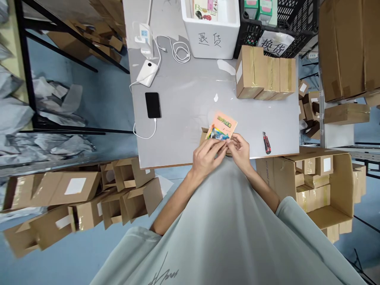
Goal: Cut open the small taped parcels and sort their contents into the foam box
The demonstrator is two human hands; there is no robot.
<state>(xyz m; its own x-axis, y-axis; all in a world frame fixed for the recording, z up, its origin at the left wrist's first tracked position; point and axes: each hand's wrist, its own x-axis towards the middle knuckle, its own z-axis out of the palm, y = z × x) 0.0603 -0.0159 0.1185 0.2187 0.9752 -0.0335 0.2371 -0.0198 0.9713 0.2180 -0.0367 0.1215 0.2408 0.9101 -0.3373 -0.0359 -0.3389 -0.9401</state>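
Near the table's front edge, my left hand (206,157) and my right hand (240,150) are closed on the lower edge of a thin orange booklet (226,123). It has a blue picture and green lettering on its face. My fingertips meet at its lower right corner. Behind and below the booklet, part of a small cardboard box (203,135) shows at its left side; my hands and the booklet cover the rest. To the right of my right hand lies a red and black utility knife (266,143) on the grey table (184,118).
Three taped cartons (258,77) stand at the table's back right. Behind are a white bin (215,41) and a black crate (279,27). A black phone (153,105), power bank (147,73) and cables are left. Open boxes (115,202) and a large carton (341,178) flank me.
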